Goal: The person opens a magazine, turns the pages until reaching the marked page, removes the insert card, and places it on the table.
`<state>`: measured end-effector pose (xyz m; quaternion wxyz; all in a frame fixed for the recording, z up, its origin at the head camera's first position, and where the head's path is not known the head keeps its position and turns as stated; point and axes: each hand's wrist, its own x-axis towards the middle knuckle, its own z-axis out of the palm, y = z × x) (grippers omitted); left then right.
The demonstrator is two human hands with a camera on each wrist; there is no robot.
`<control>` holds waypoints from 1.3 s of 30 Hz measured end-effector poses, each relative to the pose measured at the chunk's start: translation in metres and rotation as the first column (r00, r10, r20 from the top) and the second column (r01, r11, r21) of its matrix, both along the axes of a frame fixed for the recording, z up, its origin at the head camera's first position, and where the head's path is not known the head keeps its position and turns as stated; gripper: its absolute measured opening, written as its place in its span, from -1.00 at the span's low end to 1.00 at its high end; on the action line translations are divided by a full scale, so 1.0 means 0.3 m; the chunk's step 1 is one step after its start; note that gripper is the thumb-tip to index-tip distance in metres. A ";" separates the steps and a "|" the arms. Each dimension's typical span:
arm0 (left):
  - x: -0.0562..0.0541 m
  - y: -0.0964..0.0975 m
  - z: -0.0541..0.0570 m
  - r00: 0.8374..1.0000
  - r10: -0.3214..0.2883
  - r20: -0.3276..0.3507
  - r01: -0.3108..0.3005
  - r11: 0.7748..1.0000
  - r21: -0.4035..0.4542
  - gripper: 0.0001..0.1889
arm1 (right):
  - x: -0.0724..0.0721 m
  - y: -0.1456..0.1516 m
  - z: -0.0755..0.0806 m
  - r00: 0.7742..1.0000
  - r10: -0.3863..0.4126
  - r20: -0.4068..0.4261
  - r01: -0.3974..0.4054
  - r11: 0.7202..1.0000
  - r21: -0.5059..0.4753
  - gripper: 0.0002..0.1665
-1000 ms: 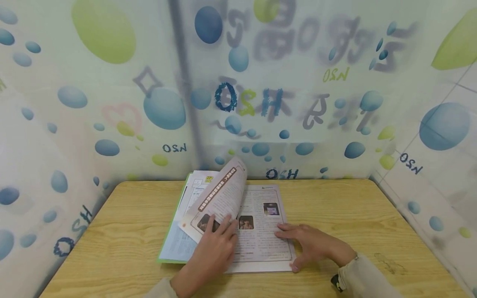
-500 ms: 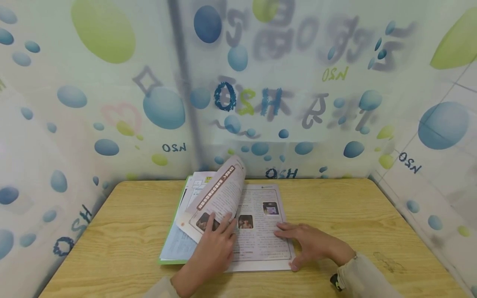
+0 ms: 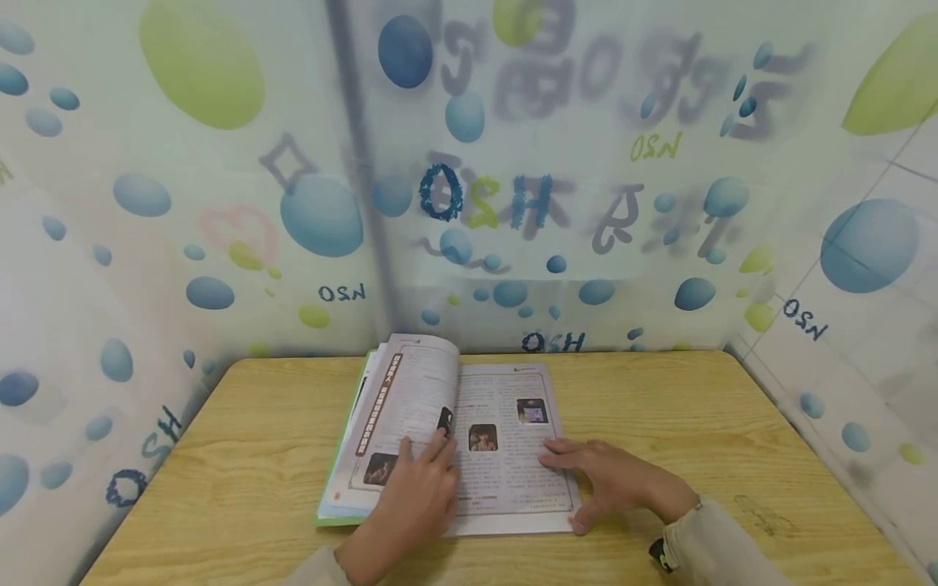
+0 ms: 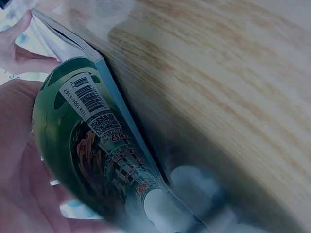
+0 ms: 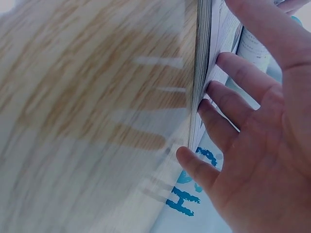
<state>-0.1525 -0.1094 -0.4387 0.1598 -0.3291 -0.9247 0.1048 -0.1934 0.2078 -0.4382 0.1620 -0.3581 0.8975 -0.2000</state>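
A magazine (image 3: 506, 484) lies open on the wooden table, with printed text and small photos on both pages. Its left page (image 3: 418, 378) bows up toward the gutter. My left hand (image 3: 419, 492) rests on the lower part of that page, fingers stretched near the gutter. In the left wrist view the green cover (image 4: 53, 128) with a barcode curves beside my left hand (image 4: 19, 160). My right hand (image 3: 619, 480) touches the right page at its outer edge, thumb by the lower corner. In the right wrist view, its spread fingers (image 5: 233, 73) lie along the page edges (image 5: 201, 63).
The wooden table (image 3: 242, 456) extends to both sides of the magazine. A pale curtain (image 3: 469, 301) printed with blue and green drops hangs right behind the table's back edge. A dark object (image 3: 661, 556) shows at my right cuff.
The raised, slanting page has swung down to the left and lies over the left stack of pages. My left hand keeps to the same spot; my right hand stays at the right edge.
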 end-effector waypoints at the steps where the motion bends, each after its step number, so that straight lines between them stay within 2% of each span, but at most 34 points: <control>1: 0.001 -0.001 0.001 1.000 0.010 0.016 -0.010 1.000 0.013 -0.74 | 0.000 0.000 0.000 1.000 0.000 -0.001 0.000 1.000 0.001 0.14; 10: 0.004 -0.006 0.005 0.993 0.062 0.098 -0.071 0.993 0.099 -0.69 | 0.002 -0.003 0.003 1.000 -0.004 0.005 0.004 1.000 0.006 0.11; 19: 0.004 -0.009 0.010 0.991 0.069 0.116 -0.081 0.991 0.108 -0.68 | -0.001 -0.006 0.004 1.000 -0.003 0.002 0.003 1.000 0.014 0.10; 28: 0.003 -0.008 0.014 0.987 0.089 0.136 -0.105 0.988 0.117 -0.63 | 0.001 -0.009 0.001 0.999 -0.035 0.005 0.035 0.999 0.029 0.02; 31: 0.002 -0.006 0.013 0.983 0.105 0.151 -0.123 0.986 0.116 -0.49 | -0.001 -0.012 0.002 0.999 -0.044 0.002 0.043 0.999 0.024 0.00; 35: 0.002 -0.003 0.011 0.974 0.123 0.190 -0.147 0.982 0.117 -0.20 | 0.000 -0.017 0.002 0.999 -0.048 -0.012 0.048 0.999 0.015 -0.02; 39: 0.002 -0.002 0.008 0.973 0.119 0.199 -0.145 0.983 0.117 -0.04 | 0.000 -0.022 0.003 0.999 -0.049 -0.024 0.049 0.999 -0.006 -0.07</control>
